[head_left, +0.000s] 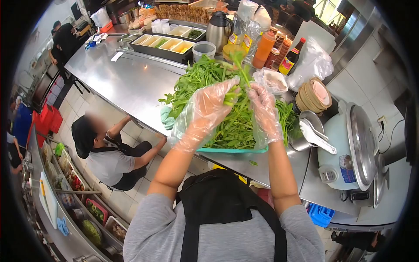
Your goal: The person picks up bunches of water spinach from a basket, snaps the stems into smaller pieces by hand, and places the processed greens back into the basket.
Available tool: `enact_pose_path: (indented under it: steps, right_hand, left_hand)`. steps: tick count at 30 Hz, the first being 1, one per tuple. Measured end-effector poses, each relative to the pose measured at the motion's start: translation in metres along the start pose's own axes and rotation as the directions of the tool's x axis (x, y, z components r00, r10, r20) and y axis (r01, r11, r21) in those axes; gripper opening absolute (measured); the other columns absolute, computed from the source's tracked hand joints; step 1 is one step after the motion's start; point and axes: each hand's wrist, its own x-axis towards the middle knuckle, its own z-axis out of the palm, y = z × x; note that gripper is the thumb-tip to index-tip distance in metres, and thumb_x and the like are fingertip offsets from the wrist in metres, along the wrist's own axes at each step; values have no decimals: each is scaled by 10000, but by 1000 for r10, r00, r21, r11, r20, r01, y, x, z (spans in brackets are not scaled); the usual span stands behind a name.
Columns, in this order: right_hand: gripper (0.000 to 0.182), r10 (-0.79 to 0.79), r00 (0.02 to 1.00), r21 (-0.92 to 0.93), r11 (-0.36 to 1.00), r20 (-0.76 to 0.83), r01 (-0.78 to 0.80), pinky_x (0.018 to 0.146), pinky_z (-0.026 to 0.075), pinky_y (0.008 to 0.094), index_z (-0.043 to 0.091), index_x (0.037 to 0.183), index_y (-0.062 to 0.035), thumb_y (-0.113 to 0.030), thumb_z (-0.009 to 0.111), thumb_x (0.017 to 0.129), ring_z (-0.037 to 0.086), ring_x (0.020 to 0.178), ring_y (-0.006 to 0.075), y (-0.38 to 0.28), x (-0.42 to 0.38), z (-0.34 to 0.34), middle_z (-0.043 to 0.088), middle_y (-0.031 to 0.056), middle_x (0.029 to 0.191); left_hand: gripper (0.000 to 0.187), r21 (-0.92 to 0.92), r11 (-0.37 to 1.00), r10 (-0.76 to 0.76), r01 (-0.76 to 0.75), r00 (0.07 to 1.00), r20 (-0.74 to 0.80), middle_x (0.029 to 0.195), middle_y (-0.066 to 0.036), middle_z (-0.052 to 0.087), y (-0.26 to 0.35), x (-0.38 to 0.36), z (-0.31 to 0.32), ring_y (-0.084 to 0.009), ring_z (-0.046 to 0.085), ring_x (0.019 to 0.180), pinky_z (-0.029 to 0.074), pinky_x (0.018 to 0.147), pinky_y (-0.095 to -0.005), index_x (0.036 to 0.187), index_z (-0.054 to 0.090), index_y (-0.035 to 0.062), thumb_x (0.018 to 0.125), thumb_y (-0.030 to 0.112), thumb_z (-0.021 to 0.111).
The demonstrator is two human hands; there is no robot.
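Two gloved hands are raised over the counter in my view, forearms angled up and inward. My left hand [212, 105] has its fingers curled together, pinching a leafy green stem [238, 72] that stands upright between both hands. My right hand [265, 109] holds its fingertips bunched on the same stem lower down. Beneath them a heap of greens [231, 126] lies in a teal tray [231, 150] on the steel counter [126, 78]. Behind stand sauce bottles [291, 56]; their labels are too small for me to read. A white rice cooker [345, 144] sits to the right.
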Motion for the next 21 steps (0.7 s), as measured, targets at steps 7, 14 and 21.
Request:
enact_pose_path:
  steps: [7,14,21]
  right_hand:
    - [297,-360,931,-293,886,54,359,923,442,359,616,1210,-21,-79,576,922,582,1021,280,8,-14,0,616,128,1096]
    - [280,-441,896,-367,828,43,425,882,452,437,639,1151,-61,-32,568,881,564,1022,367,15,-19,3,597,182,1075]
    - [251,-443,896,-374,828,21,419,795,483,442,658,1104,-52,-24,569,872,615,879,368,22,-22,2,643,191,949]
  left_hand:
    - [741,225,917,301,-329,942,149,960,-140,662,-28,-11,13,-340,640,840,516,735,-423,1337,514,110,637,9,732]
    - [717,322,909,162,-263,937,310,1053,-149,632,-14,-13,13,-351,626,910,506,769,-437,1288,540,85,608,49,764]
    - [323,187,976,86,-112,986,143,983,-135,690,-31,-16,31,-317,657,901,517,804,-412,1018,687,75,723,186,756]
